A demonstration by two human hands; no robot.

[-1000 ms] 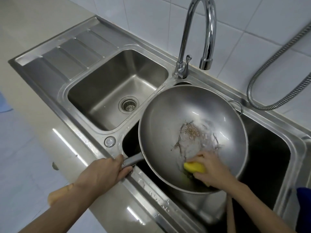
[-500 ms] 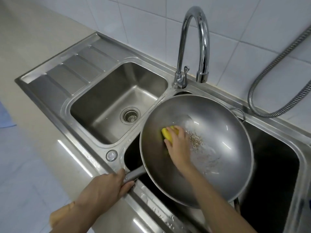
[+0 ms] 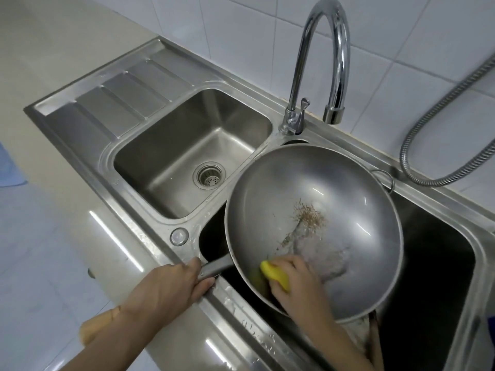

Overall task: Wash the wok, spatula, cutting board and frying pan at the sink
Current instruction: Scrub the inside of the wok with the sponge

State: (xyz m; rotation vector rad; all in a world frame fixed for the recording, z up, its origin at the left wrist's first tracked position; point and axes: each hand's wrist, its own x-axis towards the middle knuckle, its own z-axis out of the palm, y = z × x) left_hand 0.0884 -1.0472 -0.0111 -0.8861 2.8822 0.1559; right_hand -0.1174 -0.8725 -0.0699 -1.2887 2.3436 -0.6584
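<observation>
A steel wok [image 3: 356,199] is held tilted over the right basin of the sink [image 3: 439,263]. Brown residue and soapy foam lie in its bottom. My left hand [image 3: 166,287] grips the wok's long handle at the sink's front rim. My right hand [image 3: 300,285] holds a yellow sponge [image 3: 276,275] against the wok's near inner wall. Under the wok's near edge something pale and a brown stick-like piece [image 3: 373,333] show in the basin; what they are I cannot tell. The rest of the basin is hidden.
The left basin [image 3: 160,156] has a drain strainer [image 3: 209,174] and nothing else in it. A chrome gooseneck tap [image 3: 334,62] stands behind the wok, no water running. A metal flexible hose [image 3: 428,124] hangs on the tiled wall at right. A ribbed drainboard [image 3: 107,97] lies far left.
My right hand has swept the sponge from the wok's far left wall back to its near wall, leaving foam across the bottom. The left hand still holds the handle.
</observation>
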